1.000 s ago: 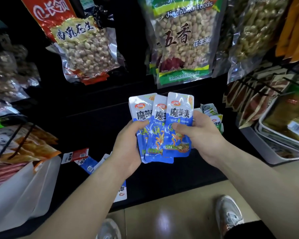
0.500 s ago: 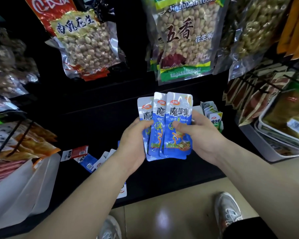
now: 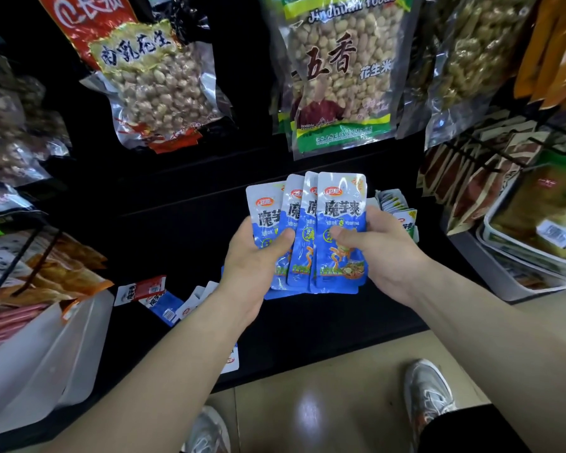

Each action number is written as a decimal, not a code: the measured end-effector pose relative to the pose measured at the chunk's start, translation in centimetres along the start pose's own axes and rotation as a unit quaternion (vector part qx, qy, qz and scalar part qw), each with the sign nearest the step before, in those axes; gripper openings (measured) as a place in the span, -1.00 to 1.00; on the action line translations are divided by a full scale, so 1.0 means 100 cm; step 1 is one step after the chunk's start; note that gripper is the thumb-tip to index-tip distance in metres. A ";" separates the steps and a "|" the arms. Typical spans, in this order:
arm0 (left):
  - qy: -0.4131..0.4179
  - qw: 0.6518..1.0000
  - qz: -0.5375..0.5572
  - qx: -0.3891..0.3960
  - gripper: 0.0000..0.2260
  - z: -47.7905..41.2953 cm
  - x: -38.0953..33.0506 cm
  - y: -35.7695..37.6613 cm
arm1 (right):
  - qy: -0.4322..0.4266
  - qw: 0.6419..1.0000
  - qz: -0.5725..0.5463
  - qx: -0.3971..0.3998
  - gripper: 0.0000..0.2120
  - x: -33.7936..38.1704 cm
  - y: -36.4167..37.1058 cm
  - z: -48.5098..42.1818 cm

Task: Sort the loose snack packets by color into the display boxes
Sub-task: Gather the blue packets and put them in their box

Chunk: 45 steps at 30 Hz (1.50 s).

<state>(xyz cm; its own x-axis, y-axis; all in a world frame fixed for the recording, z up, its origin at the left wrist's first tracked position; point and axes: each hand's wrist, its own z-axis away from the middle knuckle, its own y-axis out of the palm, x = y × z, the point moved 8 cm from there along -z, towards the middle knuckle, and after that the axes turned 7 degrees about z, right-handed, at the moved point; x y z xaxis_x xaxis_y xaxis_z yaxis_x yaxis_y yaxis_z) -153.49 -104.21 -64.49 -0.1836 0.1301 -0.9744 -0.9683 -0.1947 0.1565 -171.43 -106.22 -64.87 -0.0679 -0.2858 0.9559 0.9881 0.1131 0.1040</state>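
Blue and glossy, the snack packets (image 3: 340, 207) stand upright in a fan of at least four, held between both hands above the black shelf (image 3: 183, 223). The left hand (image 3: 252, 256) wraps the left side of the fan, its thumb pressed on the front and its fingers curled behind. The right hand (image 3: 379, 253) pinches the frontmost packet the same way, thumb in front and fingers out of sight behind.

The step in hand looks like squaring the bunch before it goes into a box. It would go best if the right hand slid the fan shut against the left thumb, with the printed sides facing one way and the bottom edges level. A neat stack should then drop in without snagging.

Just behind the right hand a row of green-and-white packets (image 3: 392, 204) stands on edge, so the blue ones should not go there. Which box takes blue I cannot tell. More loose packets (image 3: 144, 289), red and blue, lie flat on the shelf to the lower left. Big peanut bags (image 3: 340, 76) hang above.
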 end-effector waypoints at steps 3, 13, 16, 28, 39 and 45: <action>-0.016 1.000 0.012 0.009 -0.82 -0.001 0.005 0.004 | 0.007 1.000 -0.017 0.006 -0.72 -0.002 0.002 0.001; -0.074 0.993 0.050 0.073 -0.82 0.009 0.035 0.042 | 0.005 0.999 -0.035 -0.004 -0.73 -0.013 0.012 -0.004; -0.071 0.994 0.005 0.088 -0.77 0.008 0.045 0.043 | 0.001 1.000 0.022 -0.006 -0.79 -0.018 0.009 -0.007; -0.106 0.983 -0.146 -0.040 -0.81 -0.032 0.104 0.004 | 0.022 0.821 0.565 0.081 -0.61 -0.050 -0.066 -0.030; -0.128 0.978 -0.158 -0.051 -0.81 -0.135 0.182 0.068 | 0.079 0.559 0.798 0.211 -0.53 -0.127 -0.151 -0.065; -0.099 0.986 -0.131 -0.020 -0.57 -0.193 0.203 0.118 | 0.068 0.537 0.802 0.254 -0.55 -0.171 -0.164 -0.093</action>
<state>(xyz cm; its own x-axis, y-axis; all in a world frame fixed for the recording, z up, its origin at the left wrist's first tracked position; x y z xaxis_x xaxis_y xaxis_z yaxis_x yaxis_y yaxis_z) -165.42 -122.60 -85.55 0.0389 0.3671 -0.9294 -0.9803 -0.1662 -0.1066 -185.17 -112.02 -85.50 0.8587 0.5034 -0.0961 -0.4052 0.5522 -0.7286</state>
